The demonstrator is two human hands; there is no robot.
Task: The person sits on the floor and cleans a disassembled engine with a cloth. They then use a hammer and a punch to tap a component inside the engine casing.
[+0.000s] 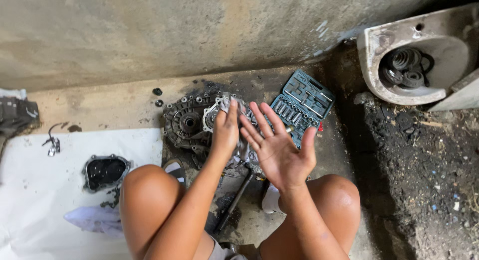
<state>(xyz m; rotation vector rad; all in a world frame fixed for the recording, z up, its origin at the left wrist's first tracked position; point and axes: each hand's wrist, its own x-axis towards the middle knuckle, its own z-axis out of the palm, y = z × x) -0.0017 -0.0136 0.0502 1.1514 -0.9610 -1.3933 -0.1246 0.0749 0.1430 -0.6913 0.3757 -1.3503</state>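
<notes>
person squatting on a stained concrete floor [115, 103], knees up, both hands out in front. the left hand [225, 132] has its grip closed around a crumpled grey rag [230, 104], fingers bunched into the cloth, and it sits right on top of the greasy dark metal gearbox housing [188, 124], a round ribbed casting with bolt holes around the rim. the right hand [280, 149] is wide open, palm up, fingers spread, holding nothing, hovering just beside the left one and in front of the open teal plastic socket set case [303, 104], which lies on the floor just right of the housing with rows of shiny sockets in it.

between the knees there's a long dark metal bar [235, 199] lying on the floor. off to the left a white sheet [35, 190] is spread out with a black oily metal cover [105, 171] on it and a crumpled pale plastic bag [95, 219] near the left knee. top right, an old white ceramic basin [379, 65] is tipped against the wall with a pile of black rubber rings [405, 66] inside, well apart from the hands. dirt and debris cover the ground on that side.
</notes>
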